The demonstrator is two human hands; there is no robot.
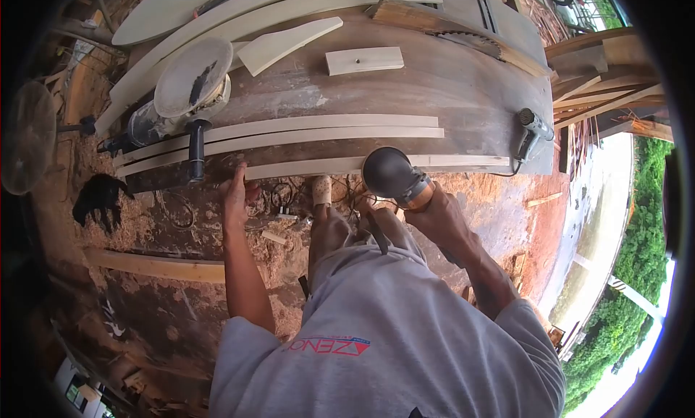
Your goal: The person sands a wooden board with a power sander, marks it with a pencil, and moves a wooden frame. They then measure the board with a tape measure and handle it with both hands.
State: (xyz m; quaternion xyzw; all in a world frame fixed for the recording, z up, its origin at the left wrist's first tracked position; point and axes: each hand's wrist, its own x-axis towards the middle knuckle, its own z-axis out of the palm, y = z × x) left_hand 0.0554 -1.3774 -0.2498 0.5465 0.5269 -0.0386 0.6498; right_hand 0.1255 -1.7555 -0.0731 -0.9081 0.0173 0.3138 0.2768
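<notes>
A round black-topped power sander (394, 173) is gripped in my right hand (432, 207) and lies over a long pale wooden strip (311, 166) along the table's near edge. At the strip's left end is my left hand (237, 195), its fingers at the wood; whether they grip it is too small to tell. Two more pale strips (326, 128) run side by side just beyond. To the left of them rests a large power tool (194, 78) with a round disc and a black side handle.
The brown table (463, 92) bears a short wooden block with a hole (364, 60), a tapered board (289, 44), curved boards and a toothed blade behind. A grey corded tool (534, 136) lies at the right edge. Sawdust, cables and a plank (156, 265) are on the floor.
</notes>
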